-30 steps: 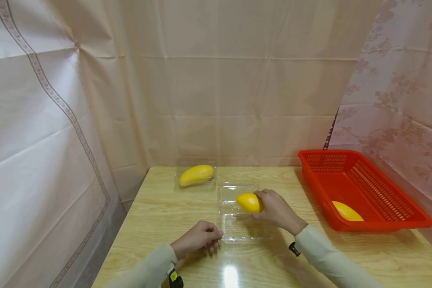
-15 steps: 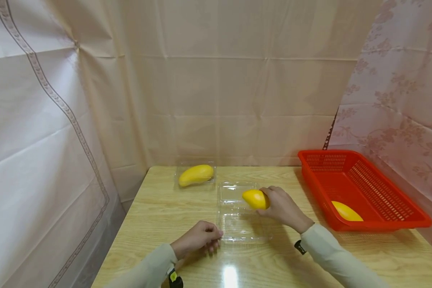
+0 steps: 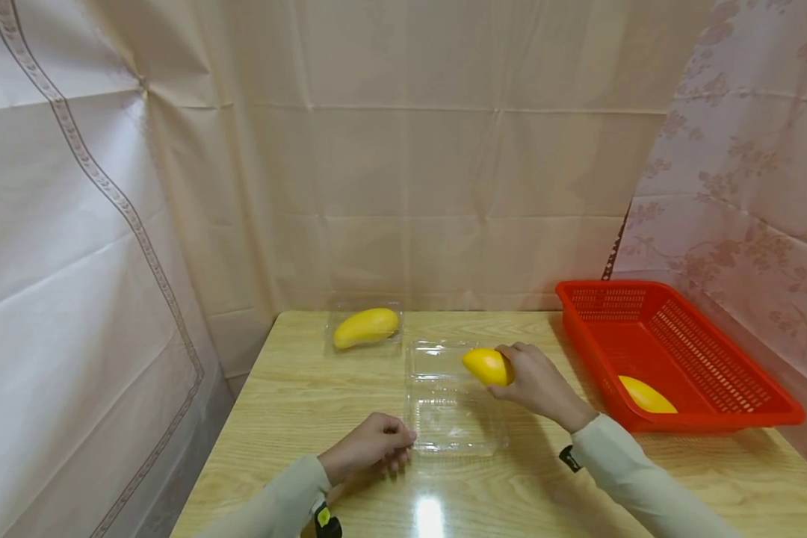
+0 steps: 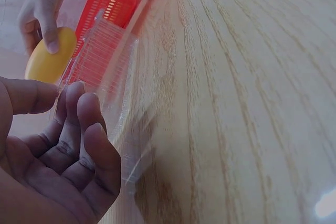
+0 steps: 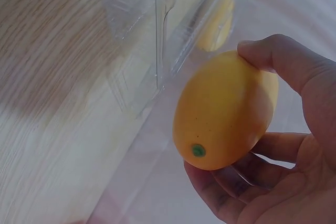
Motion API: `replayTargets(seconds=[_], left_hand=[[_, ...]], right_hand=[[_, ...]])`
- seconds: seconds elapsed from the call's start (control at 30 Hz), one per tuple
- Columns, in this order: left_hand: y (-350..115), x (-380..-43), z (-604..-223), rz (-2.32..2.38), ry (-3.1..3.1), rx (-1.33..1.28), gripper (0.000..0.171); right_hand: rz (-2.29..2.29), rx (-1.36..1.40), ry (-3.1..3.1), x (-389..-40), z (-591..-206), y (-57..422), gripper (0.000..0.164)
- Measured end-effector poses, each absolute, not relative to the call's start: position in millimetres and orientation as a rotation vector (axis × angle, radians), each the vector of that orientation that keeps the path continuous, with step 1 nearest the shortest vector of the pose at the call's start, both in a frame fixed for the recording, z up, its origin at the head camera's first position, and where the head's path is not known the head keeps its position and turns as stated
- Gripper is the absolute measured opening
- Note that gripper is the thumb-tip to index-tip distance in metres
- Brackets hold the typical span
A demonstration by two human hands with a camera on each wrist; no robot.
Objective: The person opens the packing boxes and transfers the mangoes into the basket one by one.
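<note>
My right hand (image 3: 538, 385) grips a yellow mango (image 3: 487, 366) over the far right part of a clear plastic clamshell box (image 3: 444, 426). In the right wrist view, the mango (image 5: 223, 114) shows a small green stem spot, with my thumb on one side and fingers curled round the other. The box lies opened out on the table. At its near left corner, my left hand (image 3: 370, 447) pinches the rim between thumb and forefinger; its other fingers (image 4: 102, 150) are curled loosely in the left wrist view.
A second mango (image 3: 366, 329) sits in a clear plastic box at the table's back left. On the right stands a red plastic basket (image 3: 581, 373) with another mango (image 3: 648, 394) inside. Cloth curtains (image 3: 403, 164) hang behind and at both sides of the wooden table (image 3: 323, 388).
My right hand has moved the mango to the right and slightly farther back over the clear box. My left hand stays at the box's corner.
</note>
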State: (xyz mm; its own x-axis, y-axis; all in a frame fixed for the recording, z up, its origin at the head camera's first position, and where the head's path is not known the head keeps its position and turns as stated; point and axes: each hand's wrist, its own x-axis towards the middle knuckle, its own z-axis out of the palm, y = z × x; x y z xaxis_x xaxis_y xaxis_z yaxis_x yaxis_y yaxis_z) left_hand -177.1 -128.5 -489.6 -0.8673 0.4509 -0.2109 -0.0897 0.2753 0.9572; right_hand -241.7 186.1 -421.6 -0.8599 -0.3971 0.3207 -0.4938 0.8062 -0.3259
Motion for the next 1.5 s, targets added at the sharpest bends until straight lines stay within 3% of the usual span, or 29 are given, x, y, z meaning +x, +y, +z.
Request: replayTargets(seconds=[0.93,1.5], left_hand=[[-130.5,-179.0,-490.8,1.612,2.085,0.308,0.032],[-129.0,-179.0,-490.6,1.612,2.109,0.301,0.032]], right_hand=[[0.539,0.623,-2.773,-245.8,-413.8,215.3,0.053],[0.520,0.560,-2.795,-247.7,-408.1,227.4,0.060]])
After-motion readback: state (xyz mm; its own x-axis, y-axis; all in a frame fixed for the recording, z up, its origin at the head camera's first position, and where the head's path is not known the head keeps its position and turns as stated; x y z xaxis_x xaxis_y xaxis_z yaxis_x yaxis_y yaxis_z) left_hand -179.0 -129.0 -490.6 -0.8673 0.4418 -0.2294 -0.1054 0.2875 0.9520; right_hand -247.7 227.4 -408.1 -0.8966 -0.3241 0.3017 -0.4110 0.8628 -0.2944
